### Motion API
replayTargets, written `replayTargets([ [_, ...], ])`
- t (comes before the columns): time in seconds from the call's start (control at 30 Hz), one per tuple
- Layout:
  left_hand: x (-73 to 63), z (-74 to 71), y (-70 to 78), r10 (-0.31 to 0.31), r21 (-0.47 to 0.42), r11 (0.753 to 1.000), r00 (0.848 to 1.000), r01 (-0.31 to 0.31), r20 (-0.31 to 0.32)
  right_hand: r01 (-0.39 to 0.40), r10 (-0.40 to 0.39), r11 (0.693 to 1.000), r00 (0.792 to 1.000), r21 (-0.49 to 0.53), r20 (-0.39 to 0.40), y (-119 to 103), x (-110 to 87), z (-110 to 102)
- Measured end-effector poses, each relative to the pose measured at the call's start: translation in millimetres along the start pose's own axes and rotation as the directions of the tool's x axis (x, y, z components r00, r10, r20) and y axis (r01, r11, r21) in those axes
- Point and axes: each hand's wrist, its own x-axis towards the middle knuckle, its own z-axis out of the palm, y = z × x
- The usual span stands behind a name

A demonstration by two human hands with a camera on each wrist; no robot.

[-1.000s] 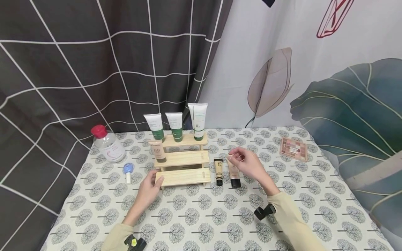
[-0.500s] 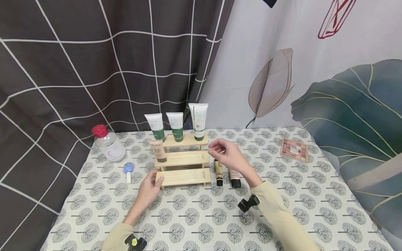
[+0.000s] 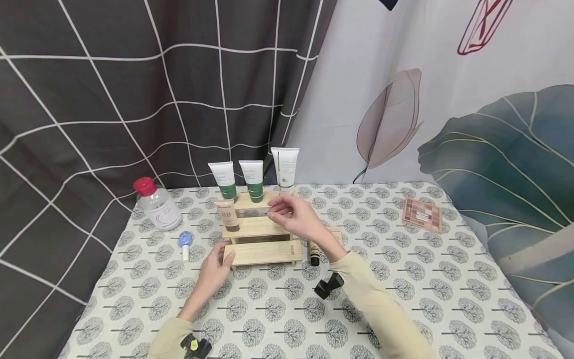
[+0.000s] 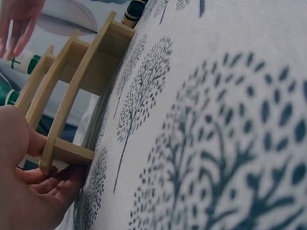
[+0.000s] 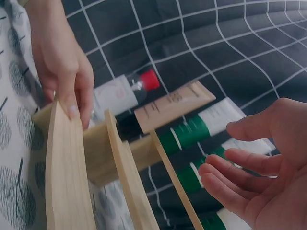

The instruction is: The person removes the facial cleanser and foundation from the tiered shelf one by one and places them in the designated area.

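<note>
My left hand [image 3: 213, 271] grips the left end of the lowest step of a three-step wooden display stand [image 3: 264, 253]. In the left wrist view its thumb lies over that step [image 4: 72, 103] and the fingers curl beneath. My right hand [image 3: 296, 218] hovers over the right part of the middle step, its fingers loosely bent around nothing, as the right wrist view of the hand [image 5: 259, 167] shows. A pinkish BB cream tube [image 3: 227, 217] stands on its cap at the middle step's left. Three white-and-green tubes [image 3: 253, 182] stand along the top step.
Right of the stand lie a small gold tube with a black cap [image 3: 315, 257] and another BB tube [image 3: 336, 233], both partly behind the right arm. A red-capped clear bottle [image 3: 159, 207] and a blue-and-white item [image 3: 185, 244] are at left. An eyeshadow palette [image 3: 422, 214] lies far right.
My right hand has moved left from above the lying BB tube, past the gold tube, to over the stand's middle step. My left hand keeps its grip on the stand.
</note>
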Motion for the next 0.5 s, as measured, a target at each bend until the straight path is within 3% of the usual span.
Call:
replayTargets([
  [0.5, 0.9, -0.7, -0.8, -0.001, 0.000, 1.000, 1.000, 0.001, 0.021, -0.002, -0.007, 0.988, 0.998, 0.154, 0.060, -11.4, 26.5, 45.0],
])
